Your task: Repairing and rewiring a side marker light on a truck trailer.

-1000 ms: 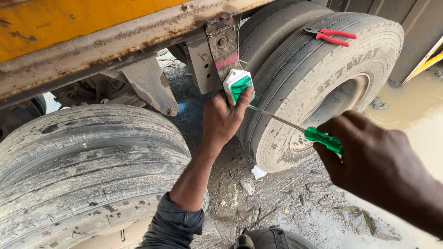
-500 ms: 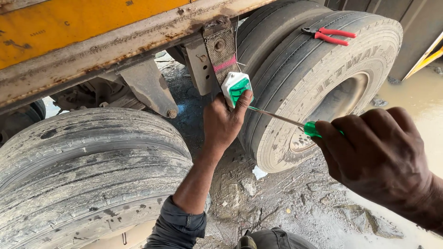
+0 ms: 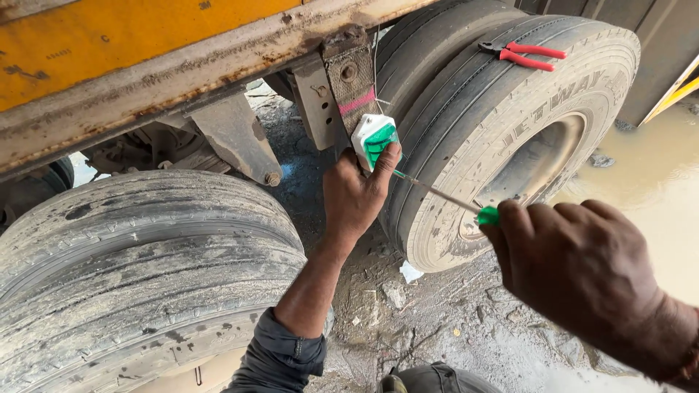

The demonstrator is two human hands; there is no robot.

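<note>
Red pliers [image 3: 526,55] atop right tyre [image 3: 510,145]

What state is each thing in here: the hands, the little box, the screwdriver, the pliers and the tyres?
Left hand: holds the box against the bracket.
White and green box: pressed to the rusty bracket.
Right hand: closed on the screwdriver handle.
Screwdriver: tip at the box.
Red pliers: lying unused on the right tyre.
Left tyre: muddy, worn.
Ground: wet, muddy.

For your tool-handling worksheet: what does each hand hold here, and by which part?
The right hand grips a screwdriver by its green handle. The left hand steadies a small white-and-green lamp from below.
</note>
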